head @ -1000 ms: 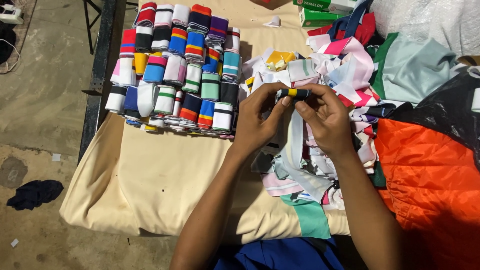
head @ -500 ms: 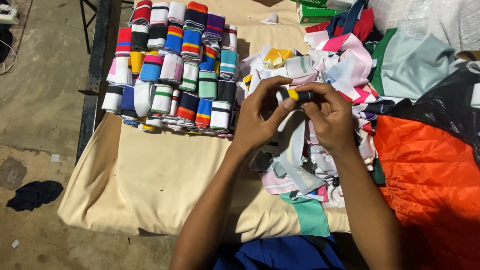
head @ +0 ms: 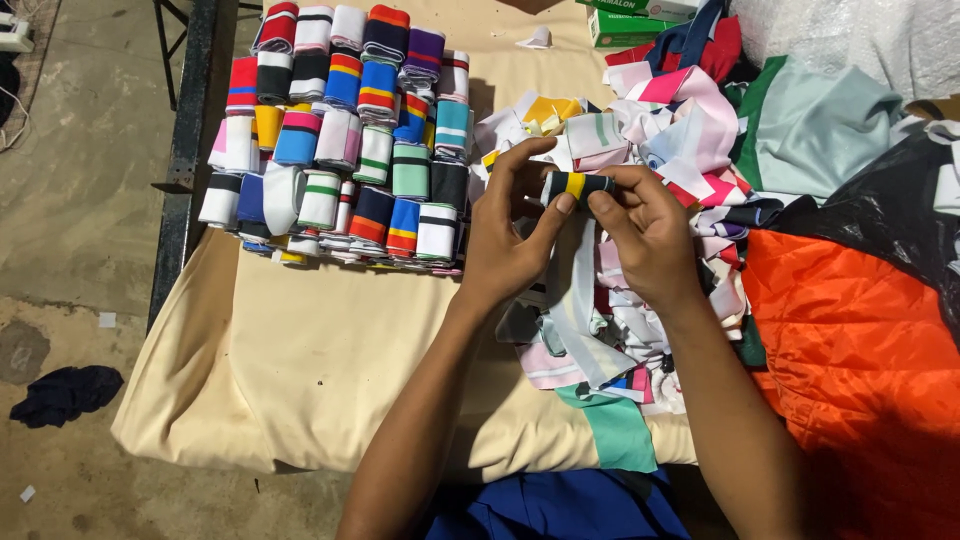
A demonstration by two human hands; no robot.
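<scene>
Both of my hands grip a small roll of knit band (head: pixel 577 185), dark with a yellow stripe, above a heap of loose cloth strips (head: pixel 640 300). My left hand (head: pixel 510 235) pinches the roll's left end with thumb and fingers. My right hand (head: pixel 650 235) closes on its right end. A pale grey strip (head: pixel 575 300) hangs down under the roll between my hands. To the left, several rolled striped bands (head: pixel 345 130) lie in rows on the cream cloth table cover (head: pixel 320 370).
An orange padded cloth (head: pixel 860 370) and a black plastic sheet (head: pixel 890 215) lie at the right. A pale green fabric (head: pixel 820 125) and green boxes (head: pixel 630 15) sit at the back. The table's dark metal frame (head: pixel 185 130) runs along the left; a dark rag (head: pixel 65 393) lies on the concrete floor.
The roll has stayed between both hands, and my fingers have shifted around it, turning it. The view has moved slightly.
</scene>
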